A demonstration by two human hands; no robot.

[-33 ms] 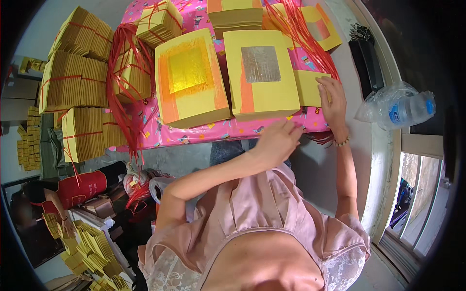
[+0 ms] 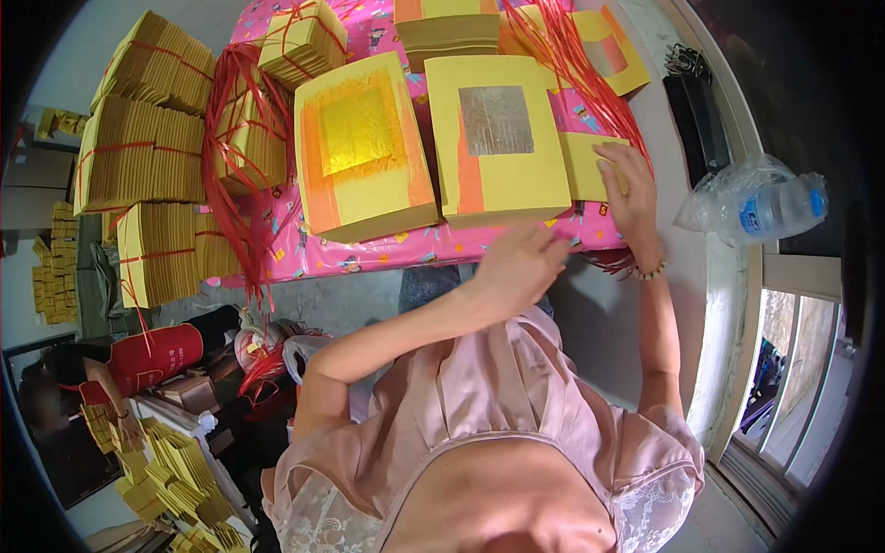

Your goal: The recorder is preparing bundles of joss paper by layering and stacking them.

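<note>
Head view: right hand [image 2: 631, 189] is laid flat, grip open, on a small yellow sheet [image 2: 583, 164] at the worktop [image 2: 387, 251] near edge; left hand [image 2: 516, 267], grip loosely curled and empty, is positioned just below the silver-foil stack [image 2: 498, 138].

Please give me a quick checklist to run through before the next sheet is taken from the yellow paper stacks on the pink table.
1. Right hand rests flat on the small yellow sheet pile: ok.
2. Left hand is at the near edge of the silver-foil stack; whether it grips a sheet: cannot tell, blurred.
3. Gold-foil stack lies squarely on the pink table: ok.
4. Red strings trail across the far sheets toward the right hand: not ok.
5. Plastic bottle lies off the table: ok.
</note>
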